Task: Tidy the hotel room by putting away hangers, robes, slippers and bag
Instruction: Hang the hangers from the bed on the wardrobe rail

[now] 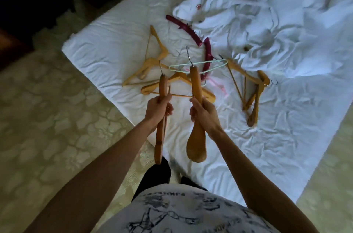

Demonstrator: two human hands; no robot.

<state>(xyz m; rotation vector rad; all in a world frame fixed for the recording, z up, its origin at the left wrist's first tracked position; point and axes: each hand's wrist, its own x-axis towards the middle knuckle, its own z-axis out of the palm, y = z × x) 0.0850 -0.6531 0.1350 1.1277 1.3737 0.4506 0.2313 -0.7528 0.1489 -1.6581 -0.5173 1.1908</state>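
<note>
Gathering hangers: left hand grips a slim wooden hanger, right hand a broad one; next, probably pairing them.

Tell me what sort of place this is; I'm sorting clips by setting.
Probably a hotel bedroom: a bed with rumpled white linen, a white robe with a red emblem, hangers scattered on the sheet, and patterned carpet. Each hand holds a wooden hanger.
</note>
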